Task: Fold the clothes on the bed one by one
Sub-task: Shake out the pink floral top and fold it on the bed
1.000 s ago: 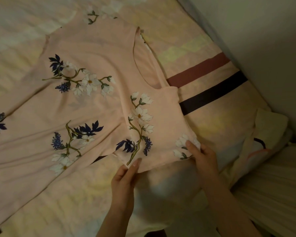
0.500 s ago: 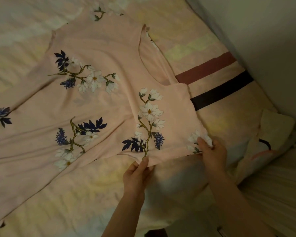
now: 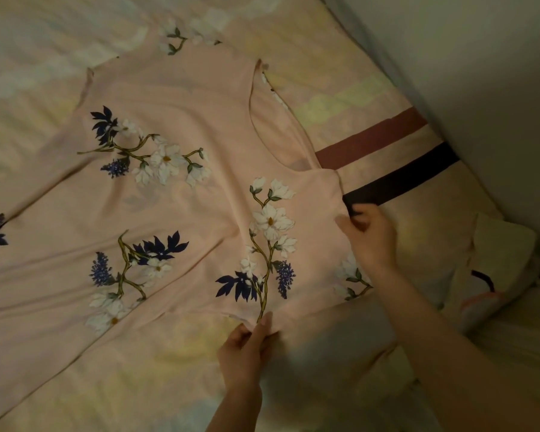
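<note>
A pale pink sleeveless dress (image 3: 181,194) with white and navy flower prints lies spread flat across the bed, its neckline toward the right and its skirt running off the left edge. My left hand (image 3: 247,347) pinches the near side edge of the bodice at the armhole. My right hand (image 3: 368,235) grips the near shoulder strap beside the neckline, fingers curled round the fabric edge.
The bed sheet (image 3: 169,385) is pastel with a maroon stripe (image 3: 371,141) and a black stripe (image 3: 399,179) at the right. A crumpled pale cloth (image 3: 496,260) lies at the bed's right corner. A wall (image 3: 480,73) closes off the right side.
My right hand has moved from the bodice's lower corner up to the shoulder strap. My left hand keeps its pinch on the near edge. The view has shifted slightly.
</note>
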A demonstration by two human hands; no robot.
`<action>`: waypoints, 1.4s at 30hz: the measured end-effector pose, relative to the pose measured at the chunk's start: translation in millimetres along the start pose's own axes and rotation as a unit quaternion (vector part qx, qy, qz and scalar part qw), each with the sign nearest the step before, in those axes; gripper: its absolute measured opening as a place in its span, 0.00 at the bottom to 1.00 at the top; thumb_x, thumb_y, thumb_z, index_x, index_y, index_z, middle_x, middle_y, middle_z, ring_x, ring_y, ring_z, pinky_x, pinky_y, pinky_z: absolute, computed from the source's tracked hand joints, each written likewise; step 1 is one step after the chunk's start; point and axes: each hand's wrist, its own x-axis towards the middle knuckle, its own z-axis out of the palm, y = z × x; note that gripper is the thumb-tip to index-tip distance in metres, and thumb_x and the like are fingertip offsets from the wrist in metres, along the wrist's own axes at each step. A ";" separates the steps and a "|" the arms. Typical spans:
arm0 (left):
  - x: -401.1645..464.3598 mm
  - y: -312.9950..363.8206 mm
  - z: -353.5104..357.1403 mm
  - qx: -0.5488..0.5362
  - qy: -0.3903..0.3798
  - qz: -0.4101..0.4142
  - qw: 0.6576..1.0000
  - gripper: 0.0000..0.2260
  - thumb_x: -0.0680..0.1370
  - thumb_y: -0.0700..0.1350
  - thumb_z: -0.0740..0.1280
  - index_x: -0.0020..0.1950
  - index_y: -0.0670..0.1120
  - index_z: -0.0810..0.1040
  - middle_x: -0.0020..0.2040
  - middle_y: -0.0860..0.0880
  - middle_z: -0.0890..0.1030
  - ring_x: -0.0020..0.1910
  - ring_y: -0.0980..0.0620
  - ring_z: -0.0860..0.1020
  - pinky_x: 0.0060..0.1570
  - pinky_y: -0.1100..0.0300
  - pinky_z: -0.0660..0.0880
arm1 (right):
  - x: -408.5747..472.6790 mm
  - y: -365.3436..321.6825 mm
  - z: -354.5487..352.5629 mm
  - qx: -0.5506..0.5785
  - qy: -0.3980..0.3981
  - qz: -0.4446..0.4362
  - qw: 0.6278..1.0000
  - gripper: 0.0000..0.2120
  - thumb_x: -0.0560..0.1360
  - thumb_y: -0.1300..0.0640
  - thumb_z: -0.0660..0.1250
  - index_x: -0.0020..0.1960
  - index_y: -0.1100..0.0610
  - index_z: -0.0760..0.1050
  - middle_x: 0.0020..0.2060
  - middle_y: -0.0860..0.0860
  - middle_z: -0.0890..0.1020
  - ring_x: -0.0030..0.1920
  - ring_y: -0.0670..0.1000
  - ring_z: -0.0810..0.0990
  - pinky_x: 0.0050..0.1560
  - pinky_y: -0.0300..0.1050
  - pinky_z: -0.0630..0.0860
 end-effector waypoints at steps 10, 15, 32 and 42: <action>4.0 2.6 -0.1 -0.034 -0.004 -0.035 0.999 0.06 0.71 0.40 0.73 0.42 0.37 0.80 0.40 0.37 0.84 0.33 0.48 0.82 0.28 0.63 0.78 | 90.8 -33.4 35.3 0.060 -0.070 0.143 0.985 0.09 0.73 0.56 0.70 0.48 0.61 0.78 0.47 0.55 0.81 0.49 0.57 0.80 0.55 0.51 0.77; 4.7 6.9 6.2 -0.044 -0.022 -0.048 0.998 0.07 0.71 0.40 0.74 0.45 0.38 0.81 0.40 0.41 0.85 0.38 0.45 0.82 0.33 0.60 0.78 | 109.0 -40.0 29.5 0.018 -0.014 0.107 0.994 0.09 0.74 0.58 0.68 0.50 0.64 0.77 0.46 0.58 0.80 0.50 0.59 0.80 0.53 0.52 0.77; 2.1 5.3 19.3 -0.058 0.035 -0.017 0.998 0.07 0.69 0.40 0.75 0.37 0.39 0.80 0.34 0.41 0.83 0.33 0.50 0.80 0.31 0.63 0.78 | 125.5 -18.6 12.8 -0.013 0.016 0.047 0.999 0.13 0.69 0.53 0.74 0.48 0.61 0.78 0.46 0.54 0.82 0.45 0.52 0.79 0.51 0.50 0.78; 7.4 1.1 17.4 -0.007 0.032 -0.038 0.999 0.09 0.71 0.39 0.74 0.33 0.39 0.78 0.31 0.42 0.82 0.34 0.47 0.80 0.33 0.60 0.78 | 62.0 30.3 3.3 -0.008 -0.031 0.101 0.994 0.10 0.71 0.58 0.71 0.40 0.64 0.76 0.38 0.59 0.80 0.39 0.56 0.77 0.42 0.47 0.74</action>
